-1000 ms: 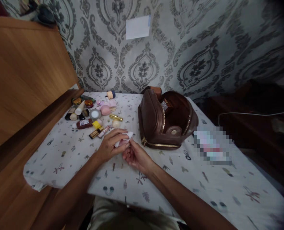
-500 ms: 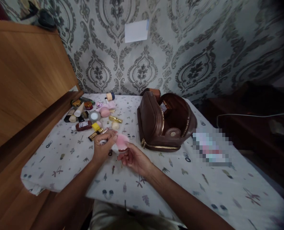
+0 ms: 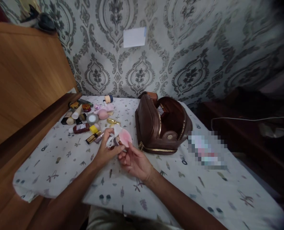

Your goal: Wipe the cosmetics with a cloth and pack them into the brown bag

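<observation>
My left hand [image 3: 109, 151] is curled around a crumpled white piece [image 3: 110, 140] that looks like a tissue or wipe, with a small brownish item partly hidden beside it. My right hand [image 3: 136, 163] pinches the lower edge of a flat, round pink pad [image 3: 125, 137]. Both hands meet above the table in front of the brown bag, with their fingertips almost touching. Just left of them lie a gold-and-black tube [image 3: 93, 137] and a yellow item [image 3: 93, 129]. A gold lipstick tube [image 3: 113, 121] rests beyond the hands.
An unzipped brown cosmetic bag [image 3: 148, 124] stands right of the hands, a box inside. Several cosmetics, including a dark red bottle [image 3: 81, 128] and a pink sponge [image 3: 102, 114], cluster at left. A blurred item [image 3: 207, 150] lies right on the patterned tablecloth [image 3: 67, 166].
My left hand has turned, its fingers now spread more around the white piece, which shows more. The pink pad has tilted and shifted slightly right. The view has shifted a little.
</observation>
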{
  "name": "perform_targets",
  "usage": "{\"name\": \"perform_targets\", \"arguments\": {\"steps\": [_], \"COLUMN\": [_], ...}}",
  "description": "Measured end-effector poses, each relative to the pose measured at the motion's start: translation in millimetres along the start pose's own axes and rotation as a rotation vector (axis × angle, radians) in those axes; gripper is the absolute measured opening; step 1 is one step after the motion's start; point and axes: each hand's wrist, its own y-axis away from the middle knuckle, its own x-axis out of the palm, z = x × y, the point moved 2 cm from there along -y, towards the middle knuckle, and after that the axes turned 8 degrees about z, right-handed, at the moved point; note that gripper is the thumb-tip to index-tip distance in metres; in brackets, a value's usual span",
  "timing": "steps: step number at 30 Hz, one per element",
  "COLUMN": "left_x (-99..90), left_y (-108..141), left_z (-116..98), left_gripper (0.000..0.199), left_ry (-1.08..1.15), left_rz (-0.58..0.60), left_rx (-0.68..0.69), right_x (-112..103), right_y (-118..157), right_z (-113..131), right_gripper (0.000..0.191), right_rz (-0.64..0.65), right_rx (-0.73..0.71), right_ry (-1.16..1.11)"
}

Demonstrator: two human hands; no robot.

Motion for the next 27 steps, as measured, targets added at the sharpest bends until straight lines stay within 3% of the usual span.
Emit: {"name": "perform_targets", "arguments": {"steps": [5,10,14,21,27], "left_x": [-6.6,-16.8,-18.4,-13.7,-13.0], "left_y": [1.8,3.0,4.0,6.5,5.8], "left_z": [8.1,10.7,9.7,-1.3,-0.9], "left_gripper": [0.056,0.048,0.038,0.024,0.018], "left_ry": [0.047,-0.198,-0.416,-0.646,-0.76], "left_rz": [-0.006,-0.056,-0.067,-0.076,-0.17], "left_rx": [-0.063,0.049,0.155,0.404,0.332], "right_x": [-3.3,-0.3,7.2,1.7,2.9], "right_y": [-3.6,-3.5,0.4,-0.6,1.0], "right_z": [-7.1,-2.1,3.2,4.9,6.7], "right_gripper": [0.052,0.066,0.078,0.087,0.095], "right_rz": [0.009,-0.159,-0.193,-0.186,-0.188], "right_rx": [0.02,-0.29,-0.434,-0.371,-0.297], "right_ry": [0.167,0.337,0.483,0.626,0.687]}}
